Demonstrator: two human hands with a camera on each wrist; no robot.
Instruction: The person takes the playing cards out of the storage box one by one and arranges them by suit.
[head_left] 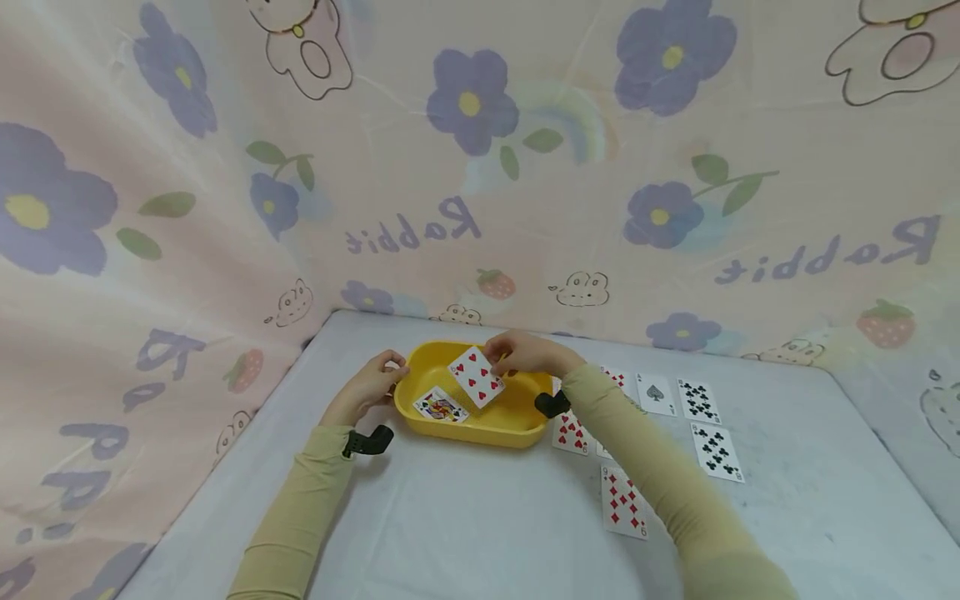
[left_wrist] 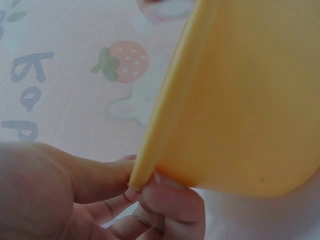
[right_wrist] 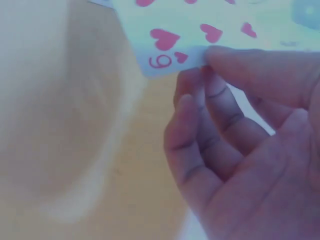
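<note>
My left hand pinches the rim of a yellow plastic basin at its left end. In the left wrist view, thumb and fingers close on the rim from both sides. My right hand holds a six of hearts, face up and tilted, over the inside of the basin. Its thumb and fingertips pinch the card near one corner, as the right wrist view shows for the card. A picture card lies face up inside the basin, to the left.
Right of the basin, several playing cards lie face up on the white tablecloth: an ace of spades, club cards, a nine of diamonds and a hearts card. My right forearm covers some. A printed curtain stands behind.
</note>
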